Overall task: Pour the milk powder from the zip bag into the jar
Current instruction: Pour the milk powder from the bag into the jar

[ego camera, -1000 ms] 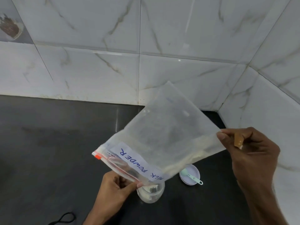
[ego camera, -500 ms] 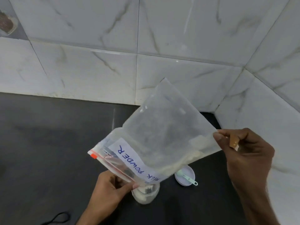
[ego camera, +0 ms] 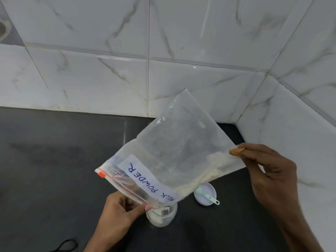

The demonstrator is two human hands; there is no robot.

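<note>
Jar [ego camera: 161, 216] is my landmark, standing open on the dark counter [ego camera: 54, 170] near the tiled corner; I hold the zip bag [ego camera: 174, 160] slanted above it so the mouth end sits lowest, right over the jar's opening, and the sealed bottom rises up and behind it; that tilt, I judge, is there to let gravity slide the milk powder [ego camera: 205, 179] down toward the mouth. My left hand [ego camera: 123, 213], just to the left of the jar, pinches the zip strip between thumb and fingers, seemingly to keep the mouth steered onto the rim; my right hand [ego camera: 272, 177], up and to the right of the jar, grips the bag's far bottom corner between thumb and forefinger, lifting it; the remaining fingers curl loosely.

Inside the bag most of the film looks dusted and nearly bare; a pale ridge of powder lies along the lower fold, from my right hand's corner down toward the jar; I cannot tell whether any is falling at this instant. The jar is clear and shows a pale layer at its base, low in the vessel; how full it is I cannot judge closely, since the bag covers part of it. Just right of the jar lies a round pale lid [ego camera: 207, 194], upturned, with a small green scoop [ego camera: 207, 194] resting in it, apparently set aside to keep the opening free. A white label [ego camera: 149, 180] on the bag reads MILK POWDER.
</note>
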